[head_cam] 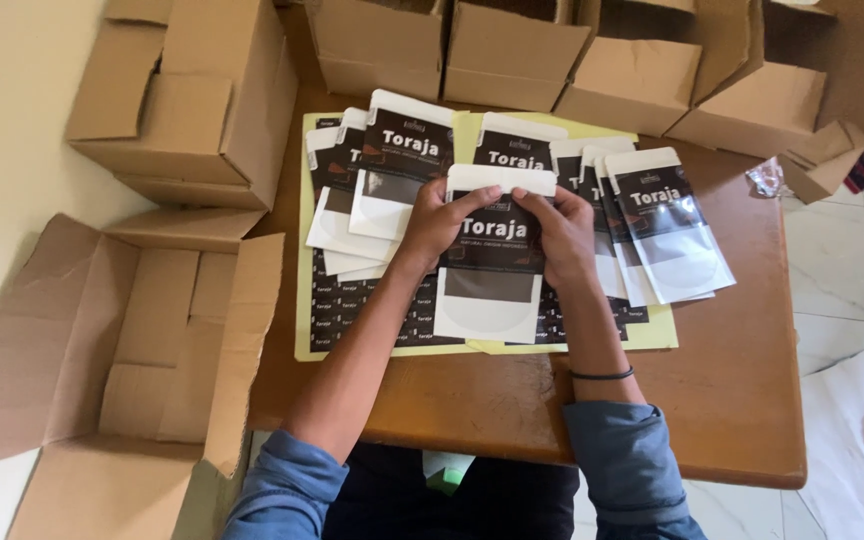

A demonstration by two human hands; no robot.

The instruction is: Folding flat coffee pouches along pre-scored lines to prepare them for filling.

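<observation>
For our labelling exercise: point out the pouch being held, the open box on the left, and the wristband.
Pouch [489, 285]: head view, on its grey window below the dark label.
Open box [152, 330]: head view, on an inner flap.
Wristband [602, 376]: head view, on the black band round the right wrist.

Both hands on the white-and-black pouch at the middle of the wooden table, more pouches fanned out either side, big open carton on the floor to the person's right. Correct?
Not quite: the head view shows the open carton on the floor to the person's left, not right. The rest holds: left hand and right hand both grip the white-and-black pouch mid-table, with more pouches fanned out either side.
</observation>
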